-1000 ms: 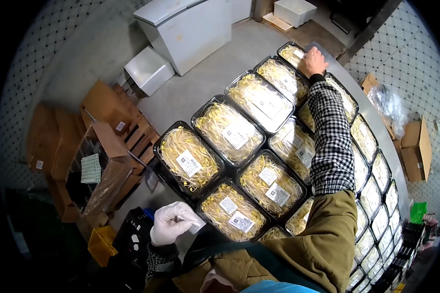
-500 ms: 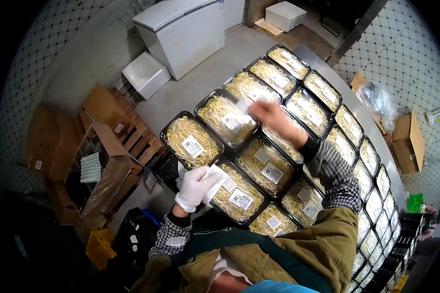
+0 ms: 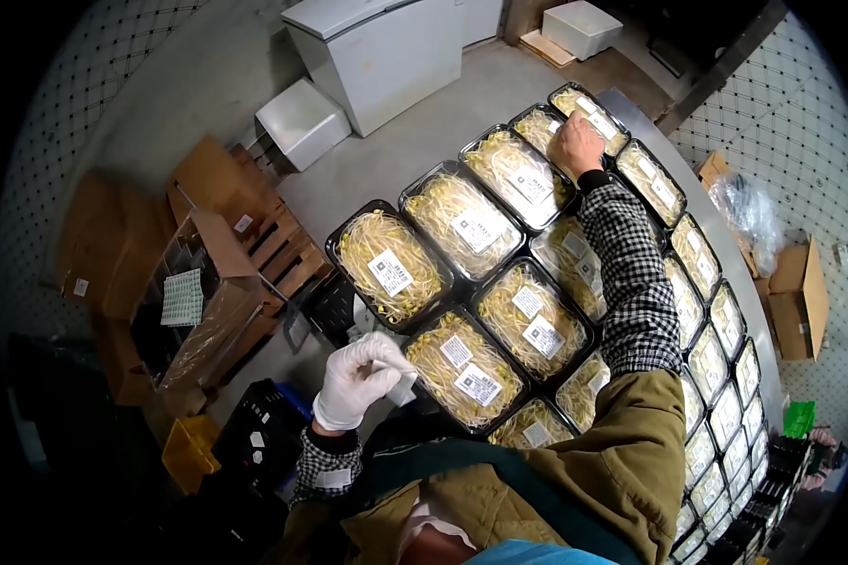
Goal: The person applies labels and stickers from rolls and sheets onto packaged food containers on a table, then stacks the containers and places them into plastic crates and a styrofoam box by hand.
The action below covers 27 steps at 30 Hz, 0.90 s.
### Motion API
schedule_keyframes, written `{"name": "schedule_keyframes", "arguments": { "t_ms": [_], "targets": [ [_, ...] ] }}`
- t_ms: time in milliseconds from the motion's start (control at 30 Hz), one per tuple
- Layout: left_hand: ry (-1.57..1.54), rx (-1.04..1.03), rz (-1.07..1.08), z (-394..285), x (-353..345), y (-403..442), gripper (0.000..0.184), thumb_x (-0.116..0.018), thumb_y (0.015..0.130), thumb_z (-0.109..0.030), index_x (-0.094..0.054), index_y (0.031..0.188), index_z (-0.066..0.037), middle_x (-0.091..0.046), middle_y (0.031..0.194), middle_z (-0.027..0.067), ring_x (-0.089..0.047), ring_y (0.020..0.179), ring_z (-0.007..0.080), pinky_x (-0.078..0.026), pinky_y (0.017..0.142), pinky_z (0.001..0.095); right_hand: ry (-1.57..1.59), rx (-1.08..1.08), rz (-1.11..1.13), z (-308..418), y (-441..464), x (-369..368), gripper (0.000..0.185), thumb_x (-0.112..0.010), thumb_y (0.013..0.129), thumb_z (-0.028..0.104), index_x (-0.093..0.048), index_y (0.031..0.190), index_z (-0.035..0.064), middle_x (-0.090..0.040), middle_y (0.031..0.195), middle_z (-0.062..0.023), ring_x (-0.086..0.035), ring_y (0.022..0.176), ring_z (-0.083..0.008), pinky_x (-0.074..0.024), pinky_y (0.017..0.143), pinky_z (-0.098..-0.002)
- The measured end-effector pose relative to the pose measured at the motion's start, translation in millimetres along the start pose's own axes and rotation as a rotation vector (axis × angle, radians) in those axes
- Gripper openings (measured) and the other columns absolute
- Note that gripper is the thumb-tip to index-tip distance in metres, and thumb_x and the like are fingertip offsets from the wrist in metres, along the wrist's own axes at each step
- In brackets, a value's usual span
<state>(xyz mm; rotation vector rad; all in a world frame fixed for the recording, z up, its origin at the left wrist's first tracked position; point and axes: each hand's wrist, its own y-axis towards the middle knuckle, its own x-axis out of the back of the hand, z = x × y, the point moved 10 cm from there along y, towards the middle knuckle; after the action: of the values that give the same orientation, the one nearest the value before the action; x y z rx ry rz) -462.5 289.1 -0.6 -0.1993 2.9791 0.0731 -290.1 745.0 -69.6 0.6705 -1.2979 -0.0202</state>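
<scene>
Black trays of bean sprouts (image 3: 386,259), film-wrapped with printed white labels, stand in rows before me. My left hand (image 3: 353,381), in a white glove, pinches a small white label strip (image 3: 401,388) at the near left corner of the nearest tray (image 3: 466,372). My bare right hand (image 3: 579,146) reaches over a tray in the far row (image 3: 535,127), fingers closed and turned down onto its top. A small white label (image 3: 554,127) shows at its fingertips; the hand covers the rest of that tray.
A metal table edge (image 3: 674,146) runs along the right. On the left are an open carton (image 3: 207,254), a wooden pallet (image 3: 292,240) and a yellow crate (image 3: 190,447). A white chest freezer (image 3: 396,75) and foam box (image 3: 303,122) stand behind; another carton (image 3: 796,297) lies right.
My right hand has moved away from me and right, from above the second far-row tray to one farther along. My left hand has drawn slightly back with the strip. The view has shifted a little.
</scene>
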Motion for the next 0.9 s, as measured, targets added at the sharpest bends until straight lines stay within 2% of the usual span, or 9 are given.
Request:
{"name": "schedule_keyframes", "arguments": {
  "t_ms": [100,200,267,367,400,467,600,767,900],
  "targets": [
    [-0.103,0.098,-0.022,16.0,-3.6,5.2,0.008,-0.056,0.086,0.004,-0.061,0.09,0.0,-0.062,0.081,0.005,-0.059,0.072,0.0096,-0.049,0.064,0.0227,0.173,0.059,-0.121,26.6,-30.0,44.3,0.019,-0.055,0.084,0.02,-0.053,0.099,0.0071,-0.063,0.086,-0.017,-0.062,0.074,-0.037,-0.0469,0.06,-0.0468],
    [-0.166,0.161,-0.004,24.8,-13.9,6.5,0.006,-0.059,0.09,-0.005,-0.061,0.094,-0.001,-0.062,0.083,0.0028,-0.056,0.071,0.0073,-0.046,0.064,0.0199,0.31,-0.107,-0.166,17.0,-42.4,74.9,0.018,-0.054,0.089,0.024,-0.055,0.098,0.0089,-0.064,0.091,-0.0148,-0.063,0.082,-0.034,-0.0482,0.066,-0.044],
    [-0.08,0.069,-0.022,17.9,-17.7,8.8,0.012,-0.06,0.09,-0.011,-0.06,0.091,0.002,-0.062,0.076,0.0065,-0.061,0.061,0.012,-0.05,0.055,0.0236,0.265,-0.15,-0.15,-20.4,-26.4,58.3,0.022,-0.053,0.09,0.028,-0.067,0.092,0.0107,-0.065,0.091,-0.0149,-0.062,0.085,-0.0335,-0.0485,0.07,-0.0448],
    [-0.05,0.101,0.016,23.6,-22.7,4.6,0.013,-0.061,0.09,-0.011,-0.059,0.091,0.002,-0.063,0.076,0.0066,-0.061,0.061,0.0113,-0.05,0.056,0.0229,0.195,-0.127,0.07,-41.0,-4.0,27.0,0.02,-0.056,0.083,0.026,-0.07,0.089,0.014,-0.064,0.09,-0.0176,-0.061,0.083,-0.0362,-0.0488,0.074,-0.044],
    [0.024,0.098,0.028,25.1,-21.7,3.2,0.014,-0.062,0.089,-0.012,-0.059,0.09,0.002,-0.063,0.076,0.0071,-0.061,0.06,0.0121,-0.051,0.056,0.0232,0.23,-0.023,0.003,-29.9,1.0,25.5,0.02,-0.058,0.085,0.026,-0.07,0.089,0.0109,-0.063,0.078,-0.0164,-0.062,0.078,-0.0341,-0.0485,0.066,-0.0438],
    [-0.066,0.207,0.025,34.6,-20.8,-4.0,0.007,-0.06,0.09,-0.007,-0.062,0.092,-0.001,-0.061,0.085,0.0009,-0.051,0.072,0.0044,-0.04,0.065,0.0192,0.098,-0.01,0.057,-27.5,5.9,1.6,0.018,-0.059,0.084,0.026,-0.069,0.09,0.0131,-0.064,0.089,-0.016,-0.062,0.083,-0.0339,-0.0485,0.067,-0.0458],
    [-0.072,0.159,-0.053,22.6,-3.2,-10.2,0.007,-0.06,0.089,-0.003,-0.061,0.094,0.001,-0.063,0.083,0.0062,-0.06,0.071,0.0093,-0.051,0.063,0.0222,0.032,-0.128,0.12,-23.6,13.4,-9.9,0.019,-0.059,0.083,0.029,-0.068,0.091,0.0144,-0.063,0.099,-0.0123,-0.06,0.093,-0.033,-0.0469,0.075,-0.05],
    [-0.086,0.177,-0.121,26.7,11.7,-18.1,0.007,-0.058,0.089,0.0,-0.06,0.095,0.003,-0.064,0.081,0.0091,-0.063,0.063,0.0143,-0.054,0.056,0.0248,0.497,-0.248,0.192,-46.3,30.3,-43.4,0.029,-0.055,0.087,0.03,-0.065,0.09,0.0034,-0.067,0.086,-0.0173,-0.063,0.085,-0.0348,-0.047,0.071,-0.0448],
    [-0.149,0.194,-0.152,30.5,8.9,-15.8,0.009,-0.058,0.088,0.001,-0.06,0.096,0.003,-0.064,0.081,0.0092,-0.063,0.063,0.0145,-0.054,0.056,0.0249,0.097,-0.293,0.178,-23.2,16.2,-29.2,0.034,-0.056,0.082,0.037,-0.067,0.091,0.0067,-0.068,0.09,-0.0152,-0.063,0.086,-0.0335,-0.0457,0.076,-0.0472]
  ]
}}
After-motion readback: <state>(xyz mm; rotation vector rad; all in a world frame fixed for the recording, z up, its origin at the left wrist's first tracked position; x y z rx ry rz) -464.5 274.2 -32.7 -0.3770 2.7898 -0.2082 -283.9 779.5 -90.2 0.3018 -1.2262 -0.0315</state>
